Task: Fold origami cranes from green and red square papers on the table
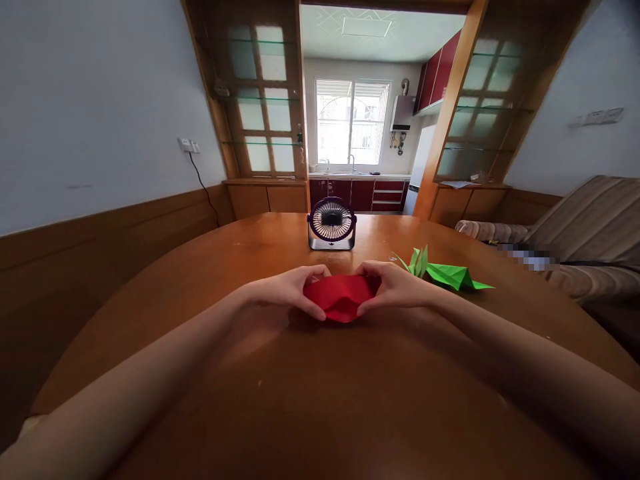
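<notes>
Between my two hands is a piece of folded red paper, bent into a curved, hollow-looking shape just above or on the table. My left hand grips its left side, the thumb at the lower front edge and the fingers behind. On the other side my right hand holds it the same way, with its thumb near the lower right corner. The far fingers of both hands are partly hidden by the paper. Right of my right hand lie folded green paper pieces, with pointed, spiky ends.
A small dark desk fan stands on the wooden table beyond my hands. A striped sofa is at the right. Behind the table are glass-shelved cabinets and a kitchen with a window. A cord hangs from the left wall socket.
</notes>
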`<control>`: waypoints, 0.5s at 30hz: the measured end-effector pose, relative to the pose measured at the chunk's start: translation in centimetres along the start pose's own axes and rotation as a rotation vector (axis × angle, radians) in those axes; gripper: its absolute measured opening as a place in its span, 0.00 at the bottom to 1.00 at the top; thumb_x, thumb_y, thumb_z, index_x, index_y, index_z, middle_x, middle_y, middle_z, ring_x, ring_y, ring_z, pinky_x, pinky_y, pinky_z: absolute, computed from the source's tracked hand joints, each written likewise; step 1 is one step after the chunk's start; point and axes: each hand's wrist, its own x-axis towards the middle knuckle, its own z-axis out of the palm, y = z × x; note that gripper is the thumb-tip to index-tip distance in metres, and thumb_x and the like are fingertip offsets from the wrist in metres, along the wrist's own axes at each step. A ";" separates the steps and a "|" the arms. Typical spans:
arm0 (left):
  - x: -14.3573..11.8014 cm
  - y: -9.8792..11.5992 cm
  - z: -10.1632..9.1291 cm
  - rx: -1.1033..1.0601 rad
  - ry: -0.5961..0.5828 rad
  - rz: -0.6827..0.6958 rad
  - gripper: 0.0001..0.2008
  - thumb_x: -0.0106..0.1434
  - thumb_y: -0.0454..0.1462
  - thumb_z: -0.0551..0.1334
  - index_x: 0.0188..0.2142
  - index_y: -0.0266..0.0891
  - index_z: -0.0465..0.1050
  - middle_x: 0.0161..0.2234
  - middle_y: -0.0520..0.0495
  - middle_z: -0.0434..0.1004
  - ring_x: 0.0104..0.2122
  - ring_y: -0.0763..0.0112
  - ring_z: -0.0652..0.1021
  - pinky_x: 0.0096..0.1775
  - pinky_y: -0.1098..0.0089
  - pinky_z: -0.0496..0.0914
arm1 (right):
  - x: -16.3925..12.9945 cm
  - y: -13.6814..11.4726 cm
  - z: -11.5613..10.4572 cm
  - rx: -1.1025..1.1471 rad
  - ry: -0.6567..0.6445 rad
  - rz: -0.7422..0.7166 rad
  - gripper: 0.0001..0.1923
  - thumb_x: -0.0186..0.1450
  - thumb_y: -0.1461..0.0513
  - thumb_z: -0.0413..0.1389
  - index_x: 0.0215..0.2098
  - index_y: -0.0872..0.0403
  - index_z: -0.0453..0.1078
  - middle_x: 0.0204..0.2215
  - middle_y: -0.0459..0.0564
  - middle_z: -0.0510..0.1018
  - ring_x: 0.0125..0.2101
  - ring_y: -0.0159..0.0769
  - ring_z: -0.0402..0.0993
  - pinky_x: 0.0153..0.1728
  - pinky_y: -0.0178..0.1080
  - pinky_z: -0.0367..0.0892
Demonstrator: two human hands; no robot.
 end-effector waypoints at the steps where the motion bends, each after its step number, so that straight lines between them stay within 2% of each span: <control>1: 0.0 0.1 -0.1 0.098 -0.008 -0.001 0.23 0.45 0.40 0.72 0.37 0.40 0.64 0.34 0.50 0.75 0.31 0.69 0.75 0.29 0.73 0.65 | 0.0 0.0 0.0 -0.013 -0.015 0.021 0.27 0.49 0.51 0.69 0.40 0.56 0.68 0.34 0.49 0.76 0.33 0.36 0.71 0.33 0.37 0.66; 5: -0.2 1.1 0.1 0.591 0.010 0.014 0.18 0.49 0.43 0.70 0.34 0.39 0.66 0.31 0.52 0.73 0.30 0.69 0.73 0.29 0.72 0.61 | 0.1 -0.1 0.1 -0.132 -0.164 0.025 0.21 0.53 0.53 0.67 0.35 0.57 0.65 0.29 0.46 0.74 0.27 0.32 0.68 0.26 0.33 0.59; 9: -0.5 2.3 1.3 0.901 0.051 0.144 0.10 0.55 0.39 0.66 0.32 0.39 0.67 0.33 0.50 0.74 0.35 0.64 0.72 0.35 0.69 0.62 | -0.3 -0.9 0.2 -0.343 -0.235 -0.017 0.14 0.58 0.57 0.63 0.33 0.56 0.65 0.27 0.46 0.74 0.24 0.30 0.66 0.24 0.32 0.53; 12: -0.7 2.9 2.0 1.064 0.074 0.218 0.09 0.59 0.41 0.63 0.31 0.39 0.67 0.32 0.48 0.74 0.36 0.63 0.72 0.40 0.65 0.61 | -0.7 -1.4 0.6 -0.557 -0.209 -0.064 0.10 0.61 0.57 0.59 0.33 0.55 0.66 0.26 0.47 0.75 0.22 0.30 0.65 0.23 0.34 0.49; 15: -0.7 3.2 2.3 1.089 0.074 0.177 0.14 0.64 0.47 0.58 0.33 0.38 0.68 0.33 0.46 0.74 0.35 0.63 0.72 0.40 0.64 0.62 | -0.7 -1.2 1.1 -0.726 -0.161 -0.199 0.08 0.66 0.58 0.54 0.34 0.55 0.66 0.27 0.49 0.77 0.23 0.32 0.67 0.25 0.35 0.49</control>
